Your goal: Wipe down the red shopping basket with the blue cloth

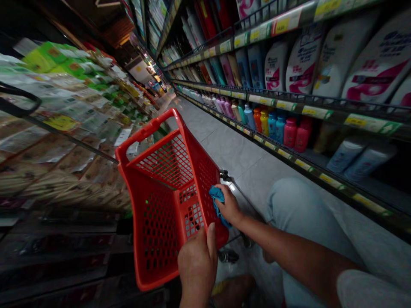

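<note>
A red plastic shopping basket with lattice walls sits on a wheeled frame in front of me. My left hand grips its near rim, thumb up along the edge. Against the outer face of the basket's right wall, my right hand holds a crumpled blue cloth. Part of the cloth hangs below the fingers. The basket's handle rises at the far end, and nothing lies inside the basket.
Shelves of shampoo bottles run along the right. Packaged goods are stacked on the left, blurred. A black caster wheel stands on the grey tiled floor. My bent knee is close to the right shelf.
</note>
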Tool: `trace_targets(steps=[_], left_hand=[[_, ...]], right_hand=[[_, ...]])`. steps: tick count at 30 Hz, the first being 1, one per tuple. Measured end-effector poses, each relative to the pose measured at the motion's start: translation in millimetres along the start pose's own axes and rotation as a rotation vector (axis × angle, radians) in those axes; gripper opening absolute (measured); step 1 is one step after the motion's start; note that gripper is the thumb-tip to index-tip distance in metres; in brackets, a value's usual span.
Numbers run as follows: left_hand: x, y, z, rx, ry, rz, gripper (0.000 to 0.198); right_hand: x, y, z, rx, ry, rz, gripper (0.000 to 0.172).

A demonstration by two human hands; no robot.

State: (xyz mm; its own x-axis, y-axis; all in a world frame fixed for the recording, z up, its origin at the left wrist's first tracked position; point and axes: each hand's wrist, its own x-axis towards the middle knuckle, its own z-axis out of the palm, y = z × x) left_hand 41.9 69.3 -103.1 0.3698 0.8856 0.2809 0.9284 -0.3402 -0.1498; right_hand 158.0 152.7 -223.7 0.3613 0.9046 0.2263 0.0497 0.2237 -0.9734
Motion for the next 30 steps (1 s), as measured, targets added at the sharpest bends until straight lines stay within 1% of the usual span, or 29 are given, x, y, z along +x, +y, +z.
trace_targets(steps=[2, 3, 5, 6, 8, 9, 10, 11, 12, 14, 15, 16, 17, 19, 20, 21, 22, 23, 24, 26, 28, 29, 30], left_hand=[[0, -3, 1.0, 0.024, -0.011, -0.010, 0.051], [0, -5, 1.4, 0.031, -0.003, -0.002, 0.052], [-1, -6, 2.0, 0.046, 0.028, 0.014, 0.056], [-1, -7, 2.1, 0.047, 0.037, 0.023, 0.056], [-1, -6, 1.8, 0.041, 0.054, 0.039, 0.056], [-1, -6, 1.5, 0.035, 0.062, 0.049, 0.055], [-2, -6, 1.2, 0.029, 0.070, 0.060, 0.054], [-2, -6, 1.0, 0.027, 0.081, 0.071, 0.053], [-3, -6, 0.9, 0.027, 0.094, 0.077, 0.052], [-6, -9, 1.0, 0.021, 0.132, 0.082, 0.050], [-8, -11, 1.0, 0.010, 0.152, 0.085, 0.049], [-10, -14, 0.9, -0.008, 0.168, 0.091, 0.049], [-12, -17, 0.4, -0.031, 0.172, 0.103, 0.048], [-16, -24, -1.6, -0.078, 0.172, 0.128, 0.047], [-18, -27, -3.2, -0.095, 0.165, 0.140, 0.046], [-19, -30, -4.9, -0.107, 0.158, 0.151, 0.046], [-21, -32, -6.8, -0.118, 0.151, 0.159, 0.046], [-23, -35, -8.6, -0.129, 0.143, 0.165, 0.046], [-25, -37, -10.2, -0.140, 0.135, 0.170, 0.045], [-30, -43, -12.4, -0.163, 0.112, 0.176, 0.044], [-36, -50, -13.2, -0.189, 0.080, 0.193, 0.041], [-39, -53, -13.3, -0.197, 0.065, 0.208, 0.039], [-42, -56, -13.5, -0.204, 0.049, 0.224, 0.038]], right_hand=[[-24, 5, 1, -0.040, 0.046, 0.122, 0.046], [-37, -1, -1, -0.039, 0.042, 0.130, 0.047], [-56, -22, -6, 0.008, -0.015, 0.042, 0.050], [-58, -34, -9, 0.040, -0.051, -0.024, 0.050], [-47, -47, -11, 0.080, -0.096, -0.137, 0.050], [-37, -46, -10, 0.081, -0.094, -0.172, 0.049], [-27, -39, -8, 0.073, -0.068, -0.181, 0.047], [-19, -29, -5, 0.057, -0.020, -0.156, 0.045], [-15, -17, -1, 0.036, 0.037, -0.101, 0.044], [-18, 2, 6, -0.004, 0.134, 0.025, 0.044], [-25, 5, 8, -0.013, 0.150, 0.056, 0.045], [-33, 3, 9, -0.013, 0.133, 0.049, 0.047], [-40, -5, 8, -0.003, 0.085, 0.003, 0.048], [-42, -28, 7, 0.034, -0.047, -0.135, 0.048], [-35, -38, 6, 0.052, -0.097, -0.201, 0.047], [-23, -45, 7, 0.066, -0.120, -0.251, 0.047], [-8, -46, 9, 0.070, -0.121, -0.280, 0.047], [7, -41, 12, 0.069, -0.088, -0.275, 0.045], [20, -32, 16, 0.058, -0.032, -0.221, 0.042], [32, -9, 24, 0.018, 0.092, -0.051, 0.041], [25, 8, 29, -0.015, 0.170, 0.068, 0.042], [17, 10, 30, -0.021, 0.177, 0.071, 0.043], [9, 7, 29, -0.017, 0.162, 0.037, 0.043]])
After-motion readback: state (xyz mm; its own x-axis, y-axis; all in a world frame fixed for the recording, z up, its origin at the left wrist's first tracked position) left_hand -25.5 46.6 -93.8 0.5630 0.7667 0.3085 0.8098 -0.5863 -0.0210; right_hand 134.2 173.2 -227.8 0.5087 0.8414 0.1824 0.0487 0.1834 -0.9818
